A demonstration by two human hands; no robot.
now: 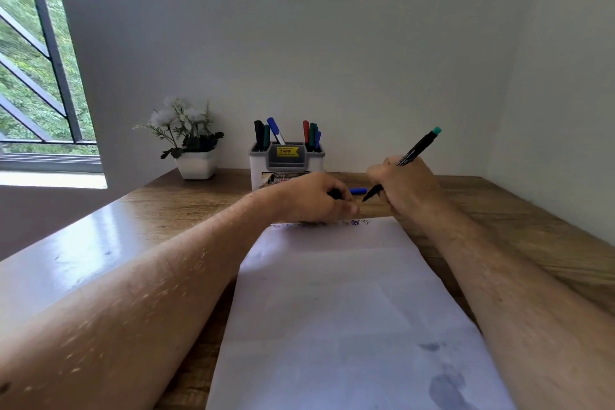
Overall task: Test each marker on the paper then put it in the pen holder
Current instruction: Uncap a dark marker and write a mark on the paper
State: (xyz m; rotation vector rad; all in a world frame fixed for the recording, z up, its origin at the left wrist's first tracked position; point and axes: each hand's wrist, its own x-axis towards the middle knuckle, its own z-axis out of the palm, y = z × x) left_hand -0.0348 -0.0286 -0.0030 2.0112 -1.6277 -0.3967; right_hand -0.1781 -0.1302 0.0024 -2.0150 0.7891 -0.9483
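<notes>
Marker (417, 146), black barrel with a teal end cap, sits in my right hand (404, 188); fingers curled round the lower barrel, tip pointing down and left, teal end angled up and right toward the wall. Tip is uncovered and hangs just above the far edge of the paper (346, 303), not touching it as far as I can tell.

My left hand (312, 198) is closed round a small dark piece, likely the cap (334, 193), though most of it is hidden by the fingers. Hand rests at the paper's far-left corner. Both hands are near each other, a small gap between them.

Blue marker (358, 191) lies flat on the desk (159, 206) behind that gap, only a short part showing.

Paper carries small scribbles (357, 222) along its far edge, and grey smudges near its near-right corner.

Pen holder (287, 161), white with a grey top and a yellow price sticker, stands at the desk's back edge by the wall; black, green, blue and red markers stand upright in its left and right compartments.

Potted plant (188, 140) with white flowers, back-left corner of the desk
</notes>
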